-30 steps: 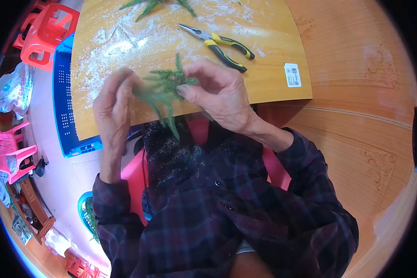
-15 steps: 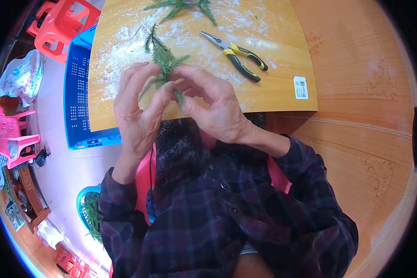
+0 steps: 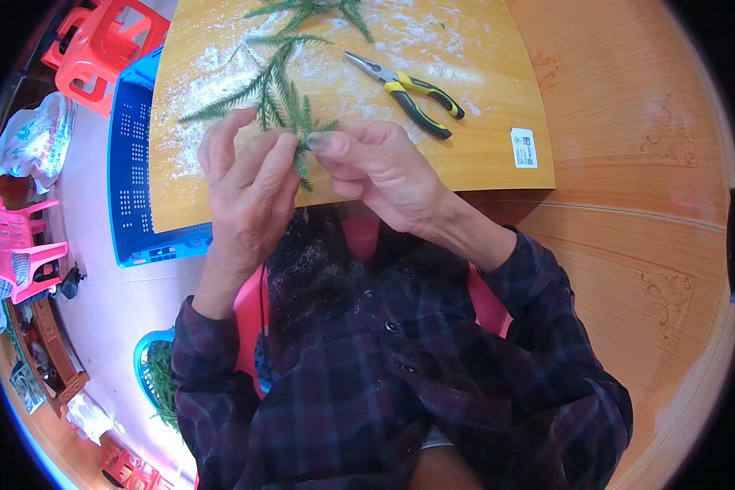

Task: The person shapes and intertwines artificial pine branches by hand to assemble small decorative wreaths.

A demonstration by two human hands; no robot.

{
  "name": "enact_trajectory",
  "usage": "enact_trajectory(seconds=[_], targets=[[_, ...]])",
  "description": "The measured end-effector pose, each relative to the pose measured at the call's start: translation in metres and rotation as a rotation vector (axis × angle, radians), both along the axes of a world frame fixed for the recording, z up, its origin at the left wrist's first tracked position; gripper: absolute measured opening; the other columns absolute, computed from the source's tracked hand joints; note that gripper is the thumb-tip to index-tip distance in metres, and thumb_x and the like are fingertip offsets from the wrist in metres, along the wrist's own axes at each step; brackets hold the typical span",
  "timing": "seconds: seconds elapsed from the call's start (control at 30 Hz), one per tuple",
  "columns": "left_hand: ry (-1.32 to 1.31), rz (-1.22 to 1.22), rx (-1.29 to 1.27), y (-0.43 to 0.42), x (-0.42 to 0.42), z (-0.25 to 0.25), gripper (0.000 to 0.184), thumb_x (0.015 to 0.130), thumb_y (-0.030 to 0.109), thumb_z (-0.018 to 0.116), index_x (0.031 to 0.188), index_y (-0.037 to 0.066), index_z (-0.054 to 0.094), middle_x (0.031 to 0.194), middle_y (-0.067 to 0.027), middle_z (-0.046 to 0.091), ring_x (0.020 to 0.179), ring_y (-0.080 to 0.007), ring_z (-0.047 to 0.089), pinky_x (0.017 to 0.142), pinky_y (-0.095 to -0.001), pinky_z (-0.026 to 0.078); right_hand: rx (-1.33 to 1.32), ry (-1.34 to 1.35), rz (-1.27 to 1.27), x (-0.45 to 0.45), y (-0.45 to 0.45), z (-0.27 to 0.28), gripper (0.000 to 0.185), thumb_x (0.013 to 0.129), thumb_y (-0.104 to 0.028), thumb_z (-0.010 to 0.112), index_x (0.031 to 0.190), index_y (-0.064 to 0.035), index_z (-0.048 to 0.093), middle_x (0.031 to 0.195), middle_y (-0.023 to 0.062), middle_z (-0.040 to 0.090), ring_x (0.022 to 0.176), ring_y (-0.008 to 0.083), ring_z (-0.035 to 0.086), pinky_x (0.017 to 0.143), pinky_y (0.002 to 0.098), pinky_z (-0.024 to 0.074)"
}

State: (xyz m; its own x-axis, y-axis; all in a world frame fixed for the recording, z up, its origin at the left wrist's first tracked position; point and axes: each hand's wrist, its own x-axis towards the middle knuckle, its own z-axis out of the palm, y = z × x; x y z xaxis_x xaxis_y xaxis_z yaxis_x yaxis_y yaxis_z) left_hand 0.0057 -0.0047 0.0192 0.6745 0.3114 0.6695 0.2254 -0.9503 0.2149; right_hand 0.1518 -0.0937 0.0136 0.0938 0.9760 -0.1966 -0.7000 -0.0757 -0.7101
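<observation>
A green artificial pine sprig with several spread branches is held over the near edge of the yellow board. My left hand pinches it near its base, thumb and index finger closed. From the other side my right hand also pinches the sprig's lower part with thumb and fingers. The exact contact between the fingertips is partly hidden. To the right lie needle-nose pliers with black and yellow handles. A second green sprig rests at the board's far edge.
White powder is scattered over the board. A blue plastic crate stands under its left side. Red stools, a pink chair and a basket of greenery are on the left. A wooden panel rises at right.
The sprig's branches have spread out to the left and upward, where before they were bunched upright. Both hands have shifted their grip, and the view has moved slightly.
</observation>
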Motion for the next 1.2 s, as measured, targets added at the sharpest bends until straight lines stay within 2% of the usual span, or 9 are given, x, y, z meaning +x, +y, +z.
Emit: enact_trajectory(seconds=[0.07,0.27,0.37,0.5,0.6,0.7,0.77,0.97,1.2], targets=[[0.013,-0.029,-0.005,-0.003,0.0,0.002,0.035,0.061,-0.004,0.066,0.095,0.002,0.06,0.089,-0.0081,0.059,0.101,-0.0334,0.05,0.085,-0.0457,0.037,-0.032,-0.078,0.014,0.0,-0.001,0.0,0.015,0.085,-0.019,0.063,0.083,-0.0044,0.062,0.063,-0.0064,0.046,0.05,0.0004,0.036,0.042,0.0168,0.0263],[-0.006,-0.144,-0.157,-0.006,0.0,0.002,0.033,0.063,-0.003,0.066,0.096,0.001,0.06,0.084,-0.0092,0.057,0.098,-0.0328,0.052,0.085,-0.0445,0.037,0.013,0.187,0.105,0.007,-0.004,-0.005,0.011,0.084,-0.016,0.064,0.082,-0.0054,0.062,0.065,-0.0055,0.049,0.055,0.0001,0.04,0.044,0.0159,0.0294],[0.004,-0.159,-0.261,-0.007,0.0,0.002,0.029,0.066,-0.003,0.065,0.095,0.001,0.061,0.082,-0.01,0.057,0.097,-0.0319,0.053,0.084,-0.0426,0.038,-0.024,0.135,0.084,0.007,-0.006,0.002,0.01,0.084,-0.015,0.064,0.081,-0.0059,0.06,0.066,-0.0058,0.049,0.057,0.0,0.041,0.045,0.0156,0.0304],[-0.016,-0.129,-0.52,-0.013,0.002,-0.002,0.022,0.071,-0.003,0.063,0.093,0.0,0.062,0.079,-0.0106,0.056,0.094,-0.0311,0.054,0.082,-0.0372,0.04,0.096,-0.227,-0.143,0.0,-0.005,-0.011,0.009,0.082,-0.011,0.065,0.081,-0.0047,0.058,0.067,-0.0062,0.049,0.059,-0.0009,0.04,0.047,0.0159,0.0307],[-0.022,-0.097,-0.697,-0.02,0.003,0.001,0.015,0.077,0.0,0.061,0.091,0.0,0.061,0.078,-0.0096,0.057,0.086,-0.0257,0.057,0.076,-0.0304,0.043,0.194,-0.563,-0.293,-0.001,-0.004,-0.014,0.01,0.08,-0.008,0.066,0.08,-0.0037,0.057,0.067,-0.0066,0.049,0.06,-0.0015,0.039,0.049,0.0161,0.0312],[-0.042,-0.063,-1.195,-0.029,0.001,0.003,0.008,0.082,0.003,0.059,0.089,-0.001,0.06,0.08,-0.0054,0.059,0.079,-0.0156,0.057,0.07,-0.0248,0.044,0.216,-0.779,-0.314,0.004,-0.01,-0.007,0.01,0.08,-0.006,0.066,0.078,-0.0033,0.056,0.066,-0.0063,0.049,0.058,-0.0013,0.038,0.049,0.0169,0.0317],[-0.066,-0.132,-1.343,-0.026,0.0,0.002,0.011,0.085,0.006,0.057,0.092,-0.002,0.061,0.083,-0.0028,0.06,0.078,-0.0109,0.055,0.07,-0.0229,0.044,0.269,-0.871,-0.327,0.007,-0.008,-0.01,0.011,0.08,-0.006,0.066,0.076,-0.0036,0.056,0.065,-0.0059,0.049,0.056,-0.0009,0.037,0.049,0.0173,0.0315],[-0.178,-0.191,-1.495,-0.024,-0.001,0.004,0.024,0.087,0.007,0.055,0.108,-0.003,0.06,0.089,-0.0017,0.061,0.08,-0.0074,0.053,0.072,-0.0206,0.043,-0.027,-0.196,0.101,0.02,-0.002,0.005,0.017,0.086,-0.018,0.061,0.076,-0.0032,0.059,0.06,-0.0047,0.047,0.053,0.0018,0.038,0.048,0.0183,0.0317],[-0.113,-0.174,-1.515,-0.018,-0.003,0.004,0.026,0.087,0.007,0.055,0.11,-0.003,0.059,0.09,-0.0018,0.061,0.08,-0.0074,0.053,0.072,-0.0208,0.043,0.024,-0.264,0.078,0.024,-0.006,-0.005,0.021,0.086,-0.023,0.062,0.083,-0.0025,0.062,0.064,-0.004,0.051,0.054,0.0022,0.042,0.047,0.0177,0.032]])
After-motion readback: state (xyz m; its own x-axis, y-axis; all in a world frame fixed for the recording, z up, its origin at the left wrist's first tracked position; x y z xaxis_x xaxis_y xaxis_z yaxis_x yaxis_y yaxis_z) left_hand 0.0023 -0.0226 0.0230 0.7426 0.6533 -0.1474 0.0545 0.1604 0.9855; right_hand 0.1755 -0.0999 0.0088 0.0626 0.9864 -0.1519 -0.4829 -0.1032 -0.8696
